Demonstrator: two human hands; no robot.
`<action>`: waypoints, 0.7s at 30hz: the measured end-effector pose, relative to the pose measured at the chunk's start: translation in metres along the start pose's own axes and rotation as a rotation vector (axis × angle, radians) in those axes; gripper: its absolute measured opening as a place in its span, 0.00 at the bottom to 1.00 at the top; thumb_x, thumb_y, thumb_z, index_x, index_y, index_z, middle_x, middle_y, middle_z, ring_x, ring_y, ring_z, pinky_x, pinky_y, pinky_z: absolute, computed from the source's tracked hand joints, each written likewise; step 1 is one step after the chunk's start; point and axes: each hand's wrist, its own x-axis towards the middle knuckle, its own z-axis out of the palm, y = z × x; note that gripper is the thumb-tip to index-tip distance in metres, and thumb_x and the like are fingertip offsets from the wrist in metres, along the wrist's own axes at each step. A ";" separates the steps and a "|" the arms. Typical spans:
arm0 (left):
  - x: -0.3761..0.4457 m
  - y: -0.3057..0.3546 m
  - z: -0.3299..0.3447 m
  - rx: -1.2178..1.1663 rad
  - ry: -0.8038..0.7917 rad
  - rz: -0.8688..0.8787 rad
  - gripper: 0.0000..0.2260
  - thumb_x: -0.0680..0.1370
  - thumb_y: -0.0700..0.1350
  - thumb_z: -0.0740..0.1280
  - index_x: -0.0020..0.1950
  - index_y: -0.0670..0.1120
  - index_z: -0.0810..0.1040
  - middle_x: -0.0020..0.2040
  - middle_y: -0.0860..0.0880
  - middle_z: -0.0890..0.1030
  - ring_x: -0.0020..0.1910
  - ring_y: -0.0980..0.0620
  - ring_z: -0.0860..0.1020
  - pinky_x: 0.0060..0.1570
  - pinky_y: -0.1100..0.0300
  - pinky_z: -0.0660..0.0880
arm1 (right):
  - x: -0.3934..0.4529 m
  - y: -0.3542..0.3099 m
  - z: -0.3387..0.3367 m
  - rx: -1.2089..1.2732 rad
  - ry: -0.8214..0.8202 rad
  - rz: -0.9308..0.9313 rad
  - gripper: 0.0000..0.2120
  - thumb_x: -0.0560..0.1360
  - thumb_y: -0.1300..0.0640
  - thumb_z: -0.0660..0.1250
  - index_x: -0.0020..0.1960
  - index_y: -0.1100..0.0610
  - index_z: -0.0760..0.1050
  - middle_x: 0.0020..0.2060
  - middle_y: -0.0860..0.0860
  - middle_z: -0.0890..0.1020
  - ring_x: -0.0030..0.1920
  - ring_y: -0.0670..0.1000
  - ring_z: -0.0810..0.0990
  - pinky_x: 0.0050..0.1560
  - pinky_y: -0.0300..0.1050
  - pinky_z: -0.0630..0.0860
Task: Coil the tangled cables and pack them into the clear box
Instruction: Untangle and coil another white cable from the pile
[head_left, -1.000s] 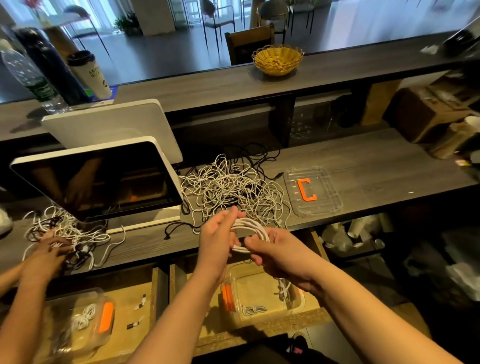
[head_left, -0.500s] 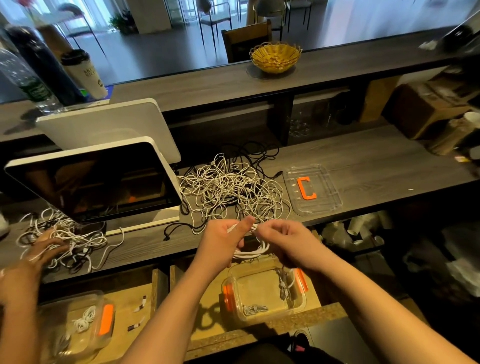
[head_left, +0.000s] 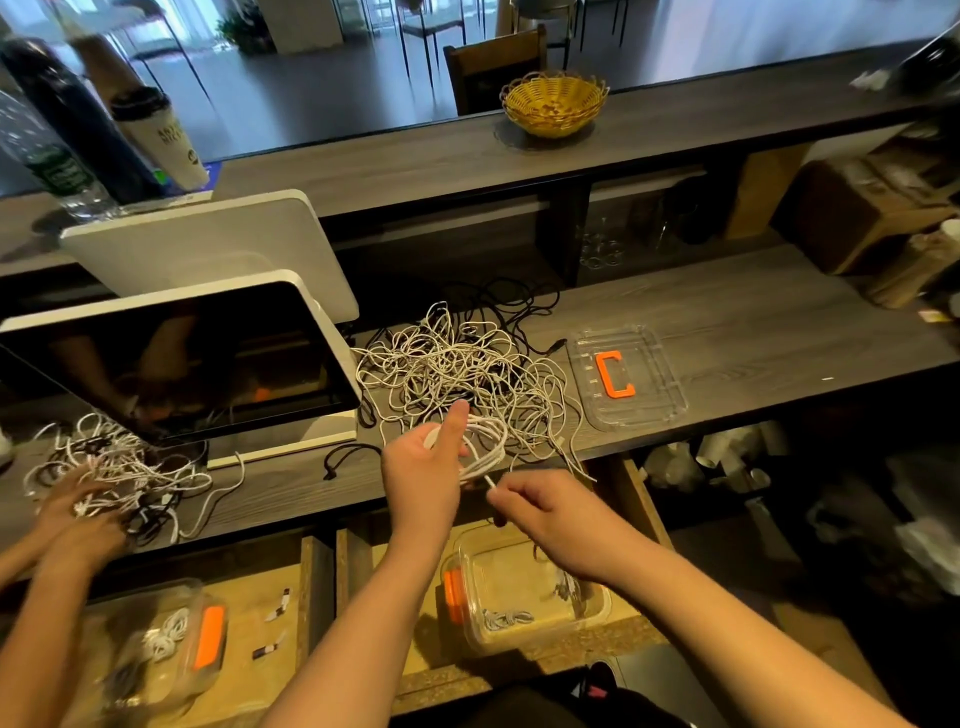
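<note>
Head view, only one.

Step in hand: winding one white cable into a coil, not yet packed. Left hand (head_left: 423, 475) grips the coil (head_left: 485, 449), thumb up, loops bunched in the fist, just in front of the tangled pile (head_left: 467, 374). Right hand (head_left: 545, 512) pinches the cable's free end (head_left: 489, 480), short tail w/ plug tip, just right of the coil, fingers curled round it.

Judgement: coil nearly done; tail looks short. Next move calls for tucking or wrapping that end round the loops so they hold, then lowering the bundle into the clear box (head_left: 524, 597), which sits on the lower shelf (head_left: 249, 597), below the pile and under the right forearm. Risk: loops spring open if the left hand loosens before the end is secured.

Task thing looks: thin white cord, several even loops, limp. Pile behind it is big, white cables mixed w/ a few black, on the counter (head_left: 753, 322). Plenty left to sort. Clear box holds at least one small coiled cable, mostly bare floor; orange latch at its left side. Its lid (head_left: 626, 376), clear w/ orange clip, lies on the counter just right of the pile.

Left of the pile: tilted screen (head_left: 176, 364). Further left, another person's hands (head_left: 78, 514) work a second tangle (head_left: 114, 467); a second box (head_left: 156, 639) sits below that.
</note>
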 end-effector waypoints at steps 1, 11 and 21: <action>0.001 -0.002 0.002 0.041 0.034 0.042 0.22 0.78 0.56 0.68 0.28 0.45 0.74 0.21 0.54 0.71 0.21 0.59 0.67 0.24 0.67 0.63 | -0.001 -0.004 0.002 -0.136 -0.011 -0.022 0.15 0.82 0.49 0.60 0.43 0.56 0.77 0.32 0.47 0.77 0.33 0.45 0.74 0.38 0.46 0.69; 0.014 -0.003 0.017 0.603 -0.296 0.283 0.26 0.77 0.63 0.65 0.25 0.50 0.67 0.23 0.53 0.68 0.24 0.56 0.65 0.28 0.62 0.60 | 0.000 -0.011 -0.026 -0.458 0.095 -0.136 0.07 0.82 0.51 0.58 0.55 0.52 0.72 0.47 0.50 0.82 0.47 0.54 0.80 0.46 0.49 0.73; 0.012 0.019 0.037 0.318 -0.567 0.186 0.26 0.77 0.65 0.54 0.26 0.50 0.65 0.24 0.54 0.62 0.24 0.56 0.59 0.26 0.62 0.56 | 0.011 0.028 -0.075 -0.193 0.363 -0.144 0.03 0.79 0.51 0.66 0.50 0.50 0.75 0.32 0.45 0.77 0.32 0.43 0.76 0.34 0.35 0.70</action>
